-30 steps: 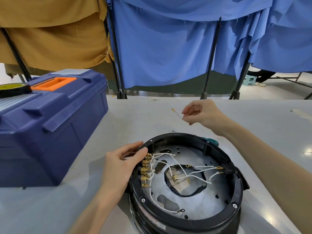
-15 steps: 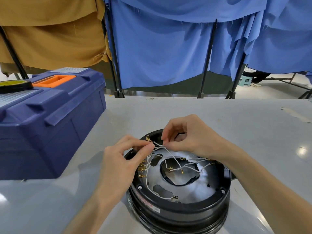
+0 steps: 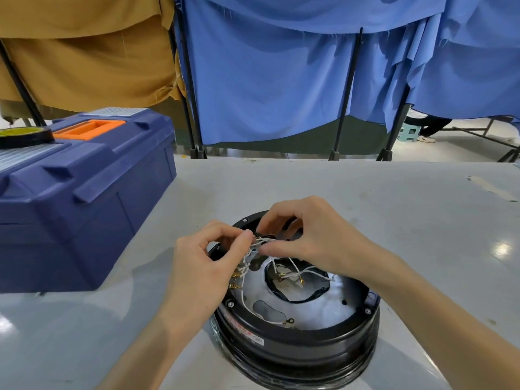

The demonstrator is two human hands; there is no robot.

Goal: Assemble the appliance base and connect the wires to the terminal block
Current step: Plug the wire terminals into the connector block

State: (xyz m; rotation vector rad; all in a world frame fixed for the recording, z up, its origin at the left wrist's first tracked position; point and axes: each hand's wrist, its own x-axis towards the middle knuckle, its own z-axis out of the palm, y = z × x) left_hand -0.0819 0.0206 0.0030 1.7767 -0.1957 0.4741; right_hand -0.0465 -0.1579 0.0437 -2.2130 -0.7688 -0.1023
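Head view: on the appliance base (image 3: 295,342), brass lugs already line the terminal block (image 3: 235,277) at its left rim. More remain to connect (one ring lug lies loose near its front). At its far-left rim, left hand (image 3: 202,266) and right hand (image 3: 309,243) both pinch the white wires (image 3: 261,241). A second ago the right hand held a wire beyond the base; now it's down at the block.

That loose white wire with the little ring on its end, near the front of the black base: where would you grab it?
Probably pinch the white wire just behind its ring terminal, from above on the near side. It lies free on the metal plate, while the left hand and right hand pinch other wires at the far rim.
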